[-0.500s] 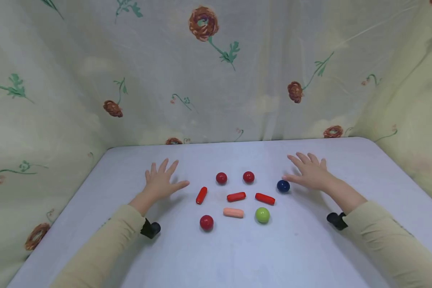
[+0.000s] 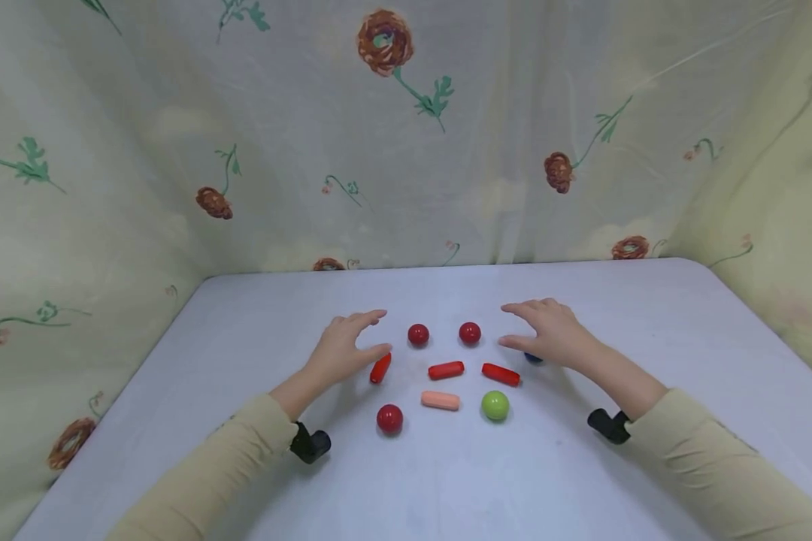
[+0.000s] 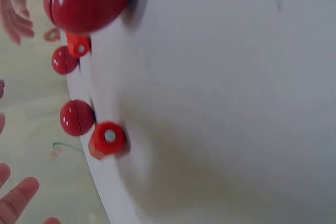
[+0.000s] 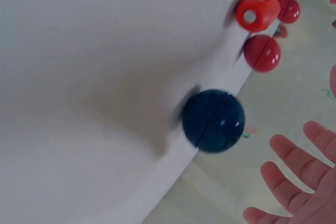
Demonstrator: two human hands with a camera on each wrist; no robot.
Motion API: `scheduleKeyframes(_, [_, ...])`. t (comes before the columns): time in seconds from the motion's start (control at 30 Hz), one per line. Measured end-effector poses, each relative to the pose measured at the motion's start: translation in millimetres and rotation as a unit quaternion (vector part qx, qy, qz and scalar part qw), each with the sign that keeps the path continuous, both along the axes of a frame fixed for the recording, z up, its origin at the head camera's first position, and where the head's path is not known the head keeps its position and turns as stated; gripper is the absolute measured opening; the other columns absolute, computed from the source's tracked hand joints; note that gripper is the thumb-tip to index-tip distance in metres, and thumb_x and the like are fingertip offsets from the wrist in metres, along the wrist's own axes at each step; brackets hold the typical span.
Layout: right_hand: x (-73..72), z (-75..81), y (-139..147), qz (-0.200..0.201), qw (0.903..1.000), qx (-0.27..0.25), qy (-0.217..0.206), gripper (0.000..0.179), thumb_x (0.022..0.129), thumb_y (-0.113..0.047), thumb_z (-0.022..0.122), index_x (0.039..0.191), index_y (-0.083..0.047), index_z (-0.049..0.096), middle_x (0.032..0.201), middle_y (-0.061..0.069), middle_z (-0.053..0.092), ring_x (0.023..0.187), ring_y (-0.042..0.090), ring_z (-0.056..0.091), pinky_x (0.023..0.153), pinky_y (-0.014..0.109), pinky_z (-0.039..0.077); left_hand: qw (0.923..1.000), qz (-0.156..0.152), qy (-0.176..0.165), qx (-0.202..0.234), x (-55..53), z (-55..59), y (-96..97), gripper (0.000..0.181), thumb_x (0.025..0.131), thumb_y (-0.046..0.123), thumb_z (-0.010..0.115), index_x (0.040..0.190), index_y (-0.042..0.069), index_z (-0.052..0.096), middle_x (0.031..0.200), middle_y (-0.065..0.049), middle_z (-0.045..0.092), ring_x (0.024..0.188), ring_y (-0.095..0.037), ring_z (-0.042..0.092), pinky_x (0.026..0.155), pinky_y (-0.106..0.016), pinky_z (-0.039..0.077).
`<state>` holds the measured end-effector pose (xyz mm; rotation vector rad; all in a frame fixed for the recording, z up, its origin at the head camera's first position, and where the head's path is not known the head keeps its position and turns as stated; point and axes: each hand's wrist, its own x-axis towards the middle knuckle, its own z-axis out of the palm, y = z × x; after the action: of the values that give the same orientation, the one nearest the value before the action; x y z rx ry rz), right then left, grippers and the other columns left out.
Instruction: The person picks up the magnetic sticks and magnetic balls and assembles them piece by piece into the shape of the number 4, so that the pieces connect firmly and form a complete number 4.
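In the head view my left hand [image 2: 338, 349] is raised over the white table, thumb and fingers spread apart with nothing between them. Its thumb tip overlaps the end of a short red cylinder [image 2: 380, 368]. My right hand [image 2: 555, 330] hovers on the other side, fingers extended leftward, holding nothing. Below it a dark blue ball [image 2: 534, 358] is mostly covered by the hand; the right wrist view shows this glossy ball [image 4: 213, 121] whole, with a seam round it. Two red balls, one left [image 2: 418, 335] and one right [image 2: 470, 333], lie between the hands.
Nearer me lie two more red cylinders, one central [image 2: 446, 370] and one to the right [image 2: 501, 374], a pink cylinder [image 2: 440, 400], a green ball [image 2: 495, 405] and a third red ball [image 2: 389, 419]. A flowered curtain [image 2: 298, 128] hangs round the white table [image 2: 446, 488].
Both hands have moved inward, the left one rightward to the red cylinder, the right one leftward over the blue ball. Their fingers are less widely fanned. The balls and cylinders stay put.
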<state>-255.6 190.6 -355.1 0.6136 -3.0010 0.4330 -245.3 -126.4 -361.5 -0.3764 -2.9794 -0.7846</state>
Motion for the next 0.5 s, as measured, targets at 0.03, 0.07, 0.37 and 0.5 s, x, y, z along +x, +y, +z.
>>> scheduleKeyframes(0.03, [0.7,0.1,-3,0.004,1.0,-0.004,0.0,0.057,0.083,-0.036,0.065,0.128,-0.005,0.051,0.123,0.021,0.054,0.113,0.041,0.045,0.092,0.059,0.034,0.9999,0.001,-0.004,0.011,0.8,-0.4,2.3,0.058,0.081,0.035,0.067,0.134,0.023,0.046,0.124,-0.004,0.055,0.116,-0.026,0.044,0.088,-0.045,0.046])
scheduleKeyframes(0.07, [1.2,-0.1,-6,0.008,1.0,-0.005,-0.001,0.056,0.082,-0.035,0.065,0.127,-0.005,0.051,0.122,0.02,0.055,0.112,0.039,0.046,0.091,0.059,0.035,0.9998,-0.001,-0.007,0.019,1.6,-1.0,4.4,0.057,0.081,0.033,0.067,0.133,0.023,0.047,0.121,-0.004,0.057,0.115,-0.025,0.045,0.086,-0.044,0.047])
scheduleKeyframes(0.37, [4.1,-1.1,-30,0.056,0.9975,-0.017,-0.04,0.046,0.08,-0.025,0.069,0.121,-0.007,0.057,0.107,0.011,0.063,0.1,0.029,0.054,0.08,0.045,0.047,0.996,-0.034,-0.06,0.056,4.4,-7.3,20.9,0.045,0.081,0.026,0.068,0.124,0.02,0.056,0.111,-0.005,0.062,0.1,-0.022,0.053,0.069,-0.028,0.051])
scheduleKeyframes(0.5, [3.7,-1.7,-37,0.07,0.9957,-0.015,-0.059,0.043,0.08,-0.023,0.069,0.12,-0.008,0.059,0.105,0.009,0.064,0.099,0.028,0.055,0.079,0.041,0.048,0.9947,-0.043,-0.075,0.056,2.8,-10.3,27.8,0.042,0.081,0.025,0.068,0.122,0.019,0.058,0.109,-0.004,0.063,0.091,-0.019,0.054,0.067,-0.026,0.048])
